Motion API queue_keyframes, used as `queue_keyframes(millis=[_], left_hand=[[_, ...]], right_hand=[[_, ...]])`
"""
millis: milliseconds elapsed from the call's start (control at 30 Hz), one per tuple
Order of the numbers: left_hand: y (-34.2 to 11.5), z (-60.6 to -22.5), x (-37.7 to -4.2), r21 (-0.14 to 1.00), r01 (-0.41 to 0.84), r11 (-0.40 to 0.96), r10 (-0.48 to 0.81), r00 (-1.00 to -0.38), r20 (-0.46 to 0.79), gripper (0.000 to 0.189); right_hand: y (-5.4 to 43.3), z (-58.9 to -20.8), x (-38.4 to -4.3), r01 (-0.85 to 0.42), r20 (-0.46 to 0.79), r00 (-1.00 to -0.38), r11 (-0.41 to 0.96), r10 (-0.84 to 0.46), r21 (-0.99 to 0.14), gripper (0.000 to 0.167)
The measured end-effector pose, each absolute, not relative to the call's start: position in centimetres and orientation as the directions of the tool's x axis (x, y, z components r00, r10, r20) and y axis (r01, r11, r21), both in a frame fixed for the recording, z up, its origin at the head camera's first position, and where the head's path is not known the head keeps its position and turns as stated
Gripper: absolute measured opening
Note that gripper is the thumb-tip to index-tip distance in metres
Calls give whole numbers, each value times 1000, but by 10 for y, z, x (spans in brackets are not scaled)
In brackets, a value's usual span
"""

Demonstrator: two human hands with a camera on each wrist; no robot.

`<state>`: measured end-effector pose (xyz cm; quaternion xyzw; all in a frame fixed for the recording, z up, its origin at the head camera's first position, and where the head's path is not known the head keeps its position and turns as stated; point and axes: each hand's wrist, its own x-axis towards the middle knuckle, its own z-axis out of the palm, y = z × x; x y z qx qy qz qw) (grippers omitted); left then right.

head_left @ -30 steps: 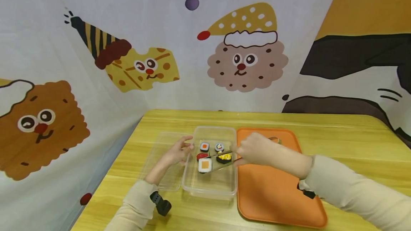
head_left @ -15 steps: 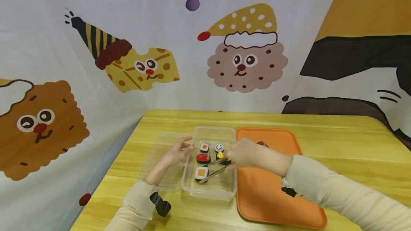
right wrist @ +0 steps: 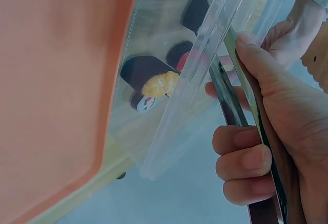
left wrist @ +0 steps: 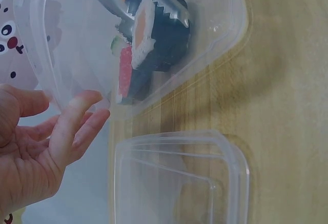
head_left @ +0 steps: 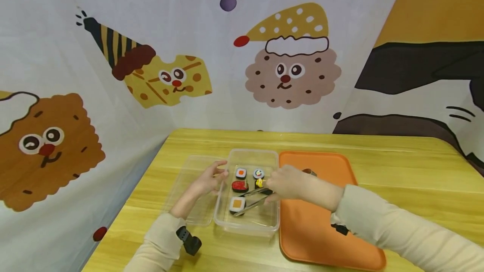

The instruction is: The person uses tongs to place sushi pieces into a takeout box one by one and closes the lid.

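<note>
Right hand [head_left: 286, 182] clamped on metal tongs [head_left: 252, 205]. Left hand [head_left: 207, 181], fingers loosely bent, beside clear container [head_left: 247, 225]. Orange-centred sushi roll [head_left: 237, 202] inside, leftward and bodyward of right hand, between tong tips; firm grip unconfirmed.

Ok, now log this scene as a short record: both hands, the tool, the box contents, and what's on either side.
left hand: at the left wall of the clear box
right hand: holding metal tongs
tongs: ends at the big square roll; grip unclear
contents: that roll, red-topped piece, small orange-centred roll, small round roll, yellow-topped piece
left of box: clear lid
right of box: orange tray
</note>
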<state>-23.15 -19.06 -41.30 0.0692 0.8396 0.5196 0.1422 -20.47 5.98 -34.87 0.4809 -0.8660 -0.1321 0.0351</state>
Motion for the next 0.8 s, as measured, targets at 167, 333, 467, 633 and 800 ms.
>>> queue_keyframes(millis=[167, 333, 467, 633, 800], left_hand=[[-190, -412, -232, 890, -27, 456, 264, -951, -164, 50], [-190, -413, -230, 891, -33, 454, 259, -951, -167, 50], [-189, -412, -230, 894, -34, 446, 262, -950, -167, 50], [-189, -412, -229, 895, -29, 444, 259, -953, -159, 50], [-190, -413, -229, 892, -18, 451, 263, -953, -152, 49]], right_hand=[[61, -351, -202, -812, -23, -528, 497, -849, 306, 39], [70, -354, -205, -809, 33, -488, 466, -872, 358, 42], [81, -354, -210, -803, 94, -458, 456, -884, 382, 44], [96, -351, -214, -779, 217, -411, 465, -885, 421, 48], [116, -353, -220, -756, 343, -302, 443, -889, 481, 52]])
